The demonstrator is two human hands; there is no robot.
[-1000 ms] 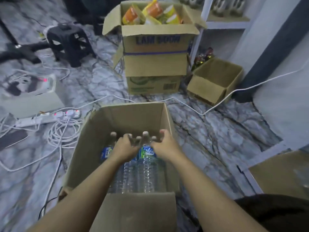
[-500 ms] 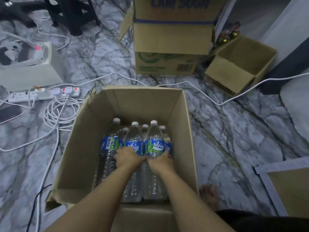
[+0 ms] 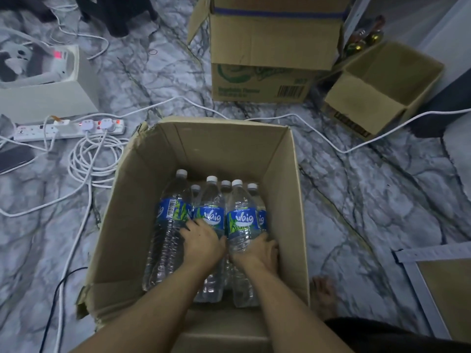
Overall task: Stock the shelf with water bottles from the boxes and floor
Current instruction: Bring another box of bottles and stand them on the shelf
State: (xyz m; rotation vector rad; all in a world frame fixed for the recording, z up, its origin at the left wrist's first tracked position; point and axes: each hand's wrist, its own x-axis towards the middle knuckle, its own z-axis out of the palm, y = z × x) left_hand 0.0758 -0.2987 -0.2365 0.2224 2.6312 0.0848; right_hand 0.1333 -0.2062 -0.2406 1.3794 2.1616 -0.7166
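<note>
Where right hand [image 3: 258,250] perhaps touches box [image 3: 293,200], bottles [image 3: 239,220] crowd.

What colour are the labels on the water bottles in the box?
The labels are blue with green patches and white lettering, seen best in the head view.

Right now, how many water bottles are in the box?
6 in the box: front-left bottle, middle bottle gripped by the left hand, right bottle in the right hand; three caps behind. Others may be hidden.

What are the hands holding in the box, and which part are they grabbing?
The left hand grips the middle bottle; the right hand grips the right-side bottle. Both hold round the body, just below the blue label.
</note>
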